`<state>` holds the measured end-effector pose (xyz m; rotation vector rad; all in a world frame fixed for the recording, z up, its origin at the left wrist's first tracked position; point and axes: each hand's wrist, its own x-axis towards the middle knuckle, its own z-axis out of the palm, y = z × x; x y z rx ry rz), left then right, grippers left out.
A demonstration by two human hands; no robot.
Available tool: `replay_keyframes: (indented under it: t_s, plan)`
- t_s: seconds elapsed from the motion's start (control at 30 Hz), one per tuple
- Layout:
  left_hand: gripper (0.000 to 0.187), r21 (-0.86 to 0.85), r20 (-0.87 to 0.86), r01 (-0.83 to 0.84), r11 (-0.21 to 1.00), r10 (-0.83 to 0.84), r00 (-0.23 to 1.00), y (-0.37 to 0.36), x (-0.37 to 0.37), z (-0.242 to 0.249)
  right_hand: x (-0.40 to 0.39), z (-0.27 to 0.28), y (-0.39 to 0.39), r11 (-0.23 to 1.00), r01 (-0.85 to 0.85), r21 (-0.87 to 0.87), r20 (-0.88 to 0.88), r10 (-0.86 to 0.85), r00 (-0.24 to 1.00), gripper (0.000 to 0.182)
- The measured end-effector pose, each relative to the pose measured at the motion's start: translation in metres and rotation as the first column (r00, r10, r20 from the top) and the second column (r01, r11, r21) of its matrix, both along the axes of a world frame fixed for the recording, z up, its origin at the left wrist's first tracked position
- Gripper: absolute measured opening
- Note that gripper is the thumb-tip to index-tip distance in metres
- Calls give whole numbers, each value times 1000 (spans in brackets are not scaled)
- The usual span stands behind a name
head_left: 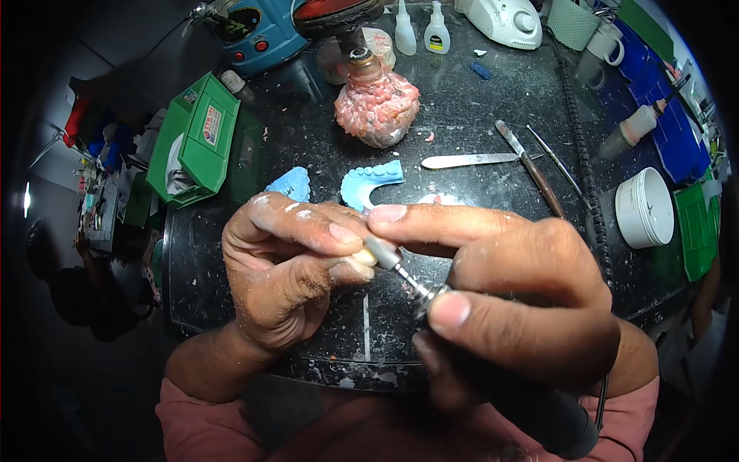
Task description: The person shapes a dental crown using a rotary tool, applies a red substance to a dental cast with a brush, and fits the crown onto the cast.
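Note:
My left hand (285,269) pinches a small cream-coloured, tooth-like piece (365,259) between thumb and fingertips, which hide most of it. In my right hand (531,300) is a black rotary handpiece (550,412) with a metal collar. Its grey grinding bit (382,252) touches or nearly touches the piece. The right index fingertip rests close to the left fingers. White dust speckles the left hand. Just beyond the hands lie two blue dental models, one horseshoe-shaped cast (371,185) with teeth and another cast (292,185) partly behind the left hand.
A pink wax-covered lump (377,108) stands on the black table (262,308). A scalpel-shaped knife (466,162), a wooden-handled spatula (539,181) and a thin probe (558,165) lie at right. Around them are a white tub (645,208), a green bin (204,138) and two bottles (436,35).

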<state>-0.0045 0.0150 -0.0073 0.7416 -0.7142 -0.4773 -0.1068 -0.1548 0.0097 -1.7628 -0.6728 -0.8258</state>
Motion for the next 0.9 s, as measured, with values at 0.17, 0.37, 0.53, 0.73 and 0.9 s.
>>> replay_keyframes:
  t_s: [0.17, 0.37, 0.53, 0.73, 0.9]
  plan:
    - [16, 3, -31, 9, 1000, -9, 999, 1, -1, 1, 0, -2, -1, 1000, 10, 3, 15, -10, 1000, 31]
    - [19, -4, -210, 81, 997, -80, 974, 1, -4, 1, 3, -3, -4, 999, -26, -20, 21, 26, 999, 29]
    - [19, -32, -254, 94, 995, -99, 962, 1, -6, 0, 3, -1, 0, 997, 10, -70, 51, -7, 999, 33]
    - [19, -43, -245, 114, 993, -121, 962, 2, -6, 0, 4, -3, -2, 998, -41, -49, 57, 44, 997, 33]
    - [20, 4, -220, 83, 997, -80, 972, 3, -5, -1, 1, 0, -3, 998, -45, -54, 46, 48, 998, 31]
